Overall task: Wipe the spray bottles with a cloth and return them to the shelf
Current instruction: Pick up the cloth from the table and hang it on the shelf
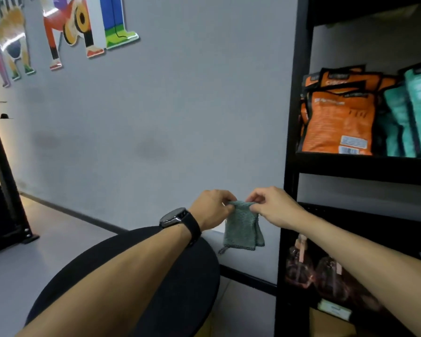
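Black metal shelf unit (292,152) standing at right against the grey wall. Orange bags (338,117) and teal bags (413,117) upright in rows, side by side, on the middle shelf board. Dark reddish packets (302,268) on the lower level. Round black table (170,283) in the foreground on grey floor (14,268).

shelf (365,166) cut off right, bag labels (338,103) blurred
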Action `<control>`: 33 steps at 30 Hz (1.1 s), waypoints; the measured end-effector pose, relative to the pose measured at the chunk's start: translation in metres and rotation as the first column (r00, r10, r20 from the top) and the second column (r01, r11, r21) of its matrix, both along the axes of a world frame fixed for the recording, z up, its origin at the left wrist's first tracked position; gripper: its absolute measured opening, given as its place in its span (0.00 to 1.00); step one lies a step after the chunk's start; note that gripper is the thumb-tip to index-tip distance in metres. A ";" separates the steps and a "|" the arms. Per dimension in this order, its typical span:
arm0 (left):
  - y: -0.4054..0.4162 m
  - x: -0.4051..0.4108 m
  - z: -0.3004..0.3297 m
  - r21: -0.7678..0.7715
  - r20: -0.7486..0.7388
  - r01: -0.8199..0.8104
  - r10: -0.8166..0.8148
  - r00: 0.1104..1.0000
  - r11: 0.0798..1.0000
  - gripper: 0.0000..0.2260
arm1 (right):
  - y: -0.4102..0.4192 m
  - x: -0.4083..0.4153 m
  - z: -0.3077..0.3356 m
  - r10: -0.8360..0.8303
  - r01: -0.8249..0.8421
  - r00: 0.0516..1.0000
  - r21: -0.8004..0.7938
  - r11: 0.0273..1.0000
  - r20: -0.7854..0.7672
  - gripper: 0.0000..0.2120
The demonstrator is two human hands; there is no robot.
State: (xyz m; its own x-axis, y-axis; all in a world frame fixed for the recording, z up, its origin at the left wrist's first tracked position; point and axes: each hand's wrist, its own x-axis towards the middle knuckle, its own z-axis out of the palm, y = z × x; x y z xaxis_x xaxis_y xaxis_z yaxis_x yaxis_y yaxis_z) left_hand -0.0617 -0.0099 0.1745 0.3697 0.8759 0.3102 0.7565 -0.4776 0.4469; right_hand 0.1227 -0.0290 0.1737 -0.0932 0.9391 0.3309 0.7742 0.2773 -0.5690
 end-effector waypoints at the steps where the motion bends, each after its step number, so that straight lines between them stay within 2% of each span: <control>1: -0.003 0.007 0.002 0.004 0.002 0.012 -0.012 1.000 1.000 0.11 | -0.005 0.007 0.002 -0.011 0.011 1.000 0.009 1.000 0.001 0.09; 10: -0.025 0.070 0.009 0.046 0.000 0.152 -0.152 0.988 0.987 0.10 | -0.052 0.069 0.013 -0.088 0.087 0.996 0.027 0.996 0.030 0.07; 23: -0.053 0.175 0.025 0.112 0.028 0.359 -0.364 0.931 0.927 0.11 | -0.115 0.163 0.040 -0.303 0.297 0.950 0.080 0.951 0.073 0.05; 33: -0.074 0.245 0.016 0.113 -0.020 0.485 -0.486 0.874 0.867 0.11 | -0.154 0.229 0.026 -0.417 0.415 0.906 0.038 0.909 0.076 0.05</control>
State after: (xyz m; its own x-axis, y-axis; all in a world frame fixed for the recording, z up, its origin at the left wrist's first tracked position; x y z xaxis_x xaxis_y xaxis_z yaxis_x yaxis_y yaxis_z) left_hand 0.1835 -0.0838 0.1903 0.7360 0.5462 0.4000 0.4126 -0.8303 0.3748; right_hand 0.3517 -0.1830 0.2000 0.2772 0.8914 0.3585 0.8645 -0.0687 -0.4979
